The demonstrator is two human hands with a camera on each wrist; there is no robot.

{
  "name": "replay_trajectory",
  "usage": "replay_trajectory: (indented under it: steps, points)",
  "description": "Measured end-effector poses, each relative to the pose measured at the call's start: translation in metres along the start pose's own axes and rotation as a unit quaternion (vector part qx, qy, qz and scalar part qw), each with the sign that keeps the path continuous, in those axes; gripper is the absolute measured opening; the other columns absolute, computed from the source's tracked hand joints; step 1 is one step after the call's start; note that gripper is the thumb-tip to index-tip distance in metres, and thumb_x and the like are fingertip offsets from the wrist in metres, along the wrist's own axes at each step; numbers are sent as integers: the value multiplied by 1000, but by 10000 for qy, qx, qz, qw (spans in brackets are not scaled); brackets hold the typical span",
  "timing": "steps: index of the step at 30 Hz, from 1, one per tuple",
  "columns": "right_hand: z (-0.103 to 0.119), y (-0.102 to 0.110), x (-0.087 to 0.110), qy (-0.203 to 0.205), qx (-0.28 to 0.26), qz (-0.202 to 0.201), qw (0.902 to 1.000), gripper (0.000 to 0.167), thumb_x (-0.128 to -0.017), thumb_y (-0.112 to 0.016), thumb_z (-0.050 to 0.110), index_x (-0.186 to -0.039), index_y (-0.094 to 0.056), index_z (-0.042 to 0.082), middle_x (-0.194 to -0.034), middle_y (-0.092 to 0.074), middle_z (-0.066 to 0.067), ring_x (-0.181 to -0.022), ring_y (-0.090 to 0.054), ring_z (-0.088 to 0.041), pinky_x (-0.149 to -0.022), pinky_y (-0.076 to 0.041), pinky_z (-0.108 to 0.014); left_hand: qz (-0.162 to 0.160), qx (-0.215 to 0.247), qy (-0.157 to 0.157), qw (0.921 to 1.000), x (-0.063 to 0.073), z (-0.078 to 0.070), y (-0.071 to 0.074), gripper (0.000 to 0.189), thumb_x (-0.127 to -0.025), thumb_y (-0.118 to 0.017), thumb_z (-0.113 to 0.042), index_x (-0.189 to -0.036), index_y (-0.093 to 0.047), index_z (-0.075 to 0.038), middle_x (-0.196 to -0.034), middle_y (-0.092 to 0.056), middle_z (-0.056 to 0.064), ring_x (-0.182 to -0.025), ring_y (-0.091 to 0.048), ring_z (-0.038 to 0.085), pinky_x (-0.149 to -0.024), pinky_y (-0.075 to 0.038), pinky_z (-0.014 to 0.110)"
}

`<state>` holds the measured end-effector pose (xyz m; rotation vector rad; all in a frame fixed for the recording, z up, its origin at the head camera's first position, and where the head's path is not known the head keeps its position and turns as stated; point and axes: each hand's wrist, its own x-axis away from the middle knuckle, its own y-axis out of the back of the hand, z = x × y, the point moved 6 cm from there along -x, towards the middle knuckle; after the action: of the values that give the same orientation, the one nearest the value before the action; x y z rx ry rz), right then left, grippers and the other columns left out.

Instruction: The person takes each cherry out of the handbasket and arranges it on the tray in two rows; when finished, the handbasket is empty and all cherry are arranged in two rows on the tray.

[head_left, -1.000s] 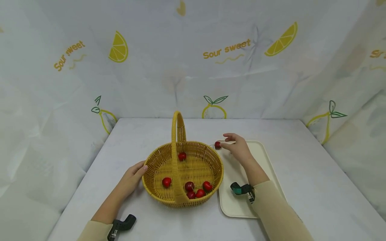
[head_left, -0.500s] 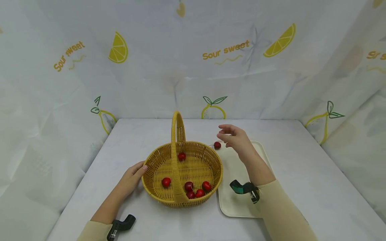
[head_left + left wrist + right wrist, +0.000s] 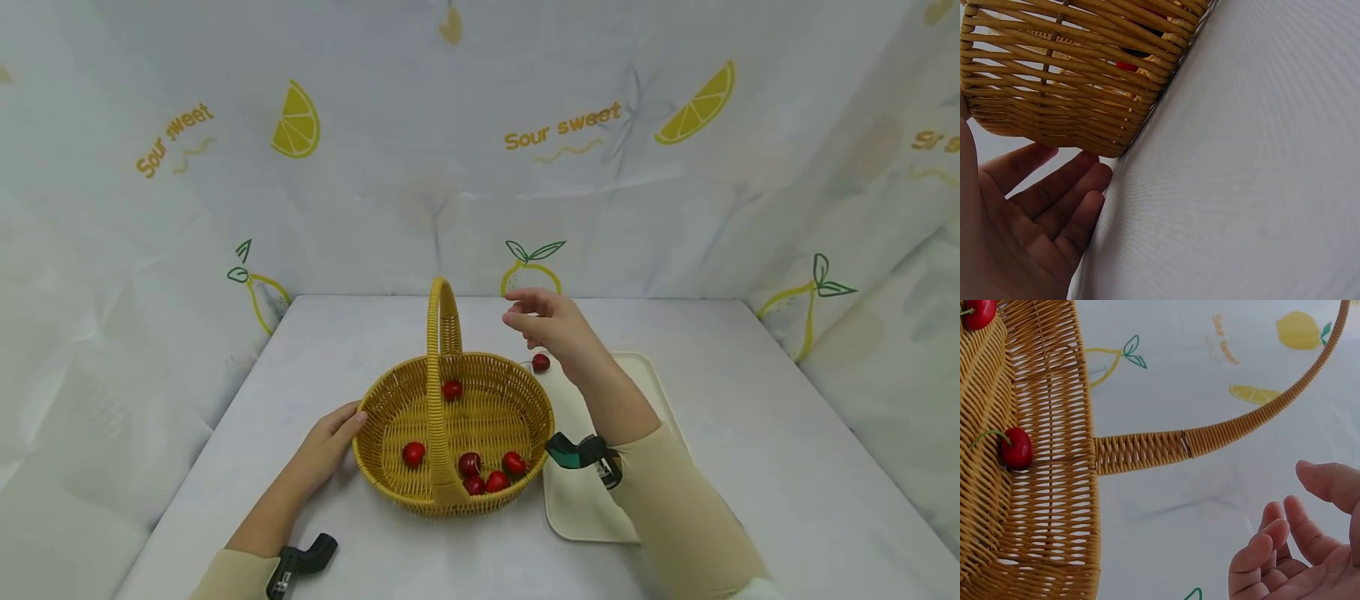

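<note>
A yellow woven basket (image 3: 491, 358) with a tall arched handle (image 3: 435, 400) stands on the table. Inside lie several red cherries, one at the back (image 3: 452, 390) and others toward the front. One more cherry (image 3: 541, 362) is at the back left corner of the cream tray (image 3: 558, 517), its stem pointing at the basket. My left hand (image 3: 330, 442) rests against the basket's left side, thumb on the rim; the left wrist view shows its fingers (image 3: 1066, 219) loosely extended by the woven wall. Raised behind the basket's right side, my right hand (image 3: 558, 333) has thumb and fingers apart, holding nothing.
The tray lies right beside the basket, under my right forearm. A white cloth covers the table (image 3: 765, 433), and a lemon-printed curtain (image 3: 405, 150) hangs behind it. The handle rises high between my two hands.
My right hand has come up and away from the cherry on the tray and moved left toward the handle. That cherry stays in place, as do the basket and my left hand.
</note>
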<state>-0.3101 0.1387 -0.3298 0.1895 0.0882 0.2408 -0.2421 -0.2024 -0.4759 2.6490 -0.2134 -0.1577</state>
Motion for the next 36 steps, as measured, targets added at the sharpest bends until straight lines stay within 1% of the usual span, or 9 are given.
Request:
replay_trajectory:
  steps: [3, 7, 12, 18, 22, 26, 29, 33, 36]
  points:
    - [4, -10, -5, 38, -18, 150, 9999, 41, -99, -69, 18, -138, -61, 6, -109, -60, -7, -86, -52, -22, -69, -48, -27, 23, -37, 2, 10000, 0, 1, 0, 52, -110, -46, -36, -146, -54, 0, -148, -54, 20, -143, -41, 42, -116, -28, 62]
    - [3, -23, -12, 34, 24, 312, 9995, 40, -99, -70, 20, -137, -62, 10, -107, -58, -7, -74, -48, -21, -70, -48, -29, 18, -54, 49, 10000, 1, 3, 0, 53, -110, -46, -38, -147, -54, -1, -148, -54, 19, -144, -40, 41, -116, -27, 62]
    - [-3, -39, -21, -15, -4, 562, 9984, 37, -100, -68, 17, -135, -63, 9, -94, -55, -5, -67, -43, -17, -72, -48, -36, -1, 55, 66, 10000, 2, 1, 0, 51, -110, -47, -36, -146, -54, 0, -147, -55, 20, -143, -41, 41, -117, -26, 62]
    - [-18, -62, -33, -210, 4, 1254, 9919, 37, -100, -67, 11, -135, -61, 1, -93, -60, -6, -66, -45, -17, -63, -42, -33, -14, 40, 63, 10000, 1, 0, 0, 51, -110, -47, -35, -145, -55, 0, -146, -56, 20, -143, -41, 42, -117, -27, 62]
    - [-29, -77, -39, -260, 199, 1730, 9844, 33, -99, -68, 13, -130, -65, 3, -92, -59, -6, -68, -44, -17, -62, -39, -31, -46, -31, 65, 10000, 0, 1, 0, 51, -110, -46, -35, -145, -55, 1, -146, -55, 21, -143, -41, 42, -116, -27, 62]
    - [-41, -87, -40, -337, 630, 2012, 9769, 31, -99, -69, 20, -127, -67, 6, -96, -61, -1, -75, -47, -15, -67, -44, -31, -65, -34, 69, 9999, 0, 2, -1, 51, -110, -46, -34, -144, -55, 2, -146, -55, 22, -143, -40, 43, -116, -26, 62]
    - [-52, -92, -38, -444, 1025, 2186, 9694, 30, -101, -67, 24, -126, -68, 7, -86, -58, -1, -68, -46, -15, -64, -42, -33, -78, -43, 49, 9999, 1, 1, -2, 51, -110, -46, -33, -144, -55, 4, -145, -55, 23, -143, -40, 43, -116, -26, 62]
    - [-63, -99, -34, -582, 1501, 2615, 9517, 30, -104, -62, 23, -129, -67, 7, -73, -51, -5, -54, -37, -15, -57, -36, -35, -104, -90, 58, 9999, 1, 1, -2, 52, -110, -46, -34, -144, -54, 4, -145, -55, 23, -142, -41, 44, -116, -27, 62]
    - [-67, -104, -32, -606, 1809, 2911, 9375, 31, -105, -60, 21, -131, -65, 6, -79, -58, -5, -56, -40, -13, -58, -38, -32, -108, -114, 79, 9998, 1, 0, -1, 52, -110, -46, -34, -144, -54, 4, -146, -55, 23, -143, -40, 44, -116, -27, 62]
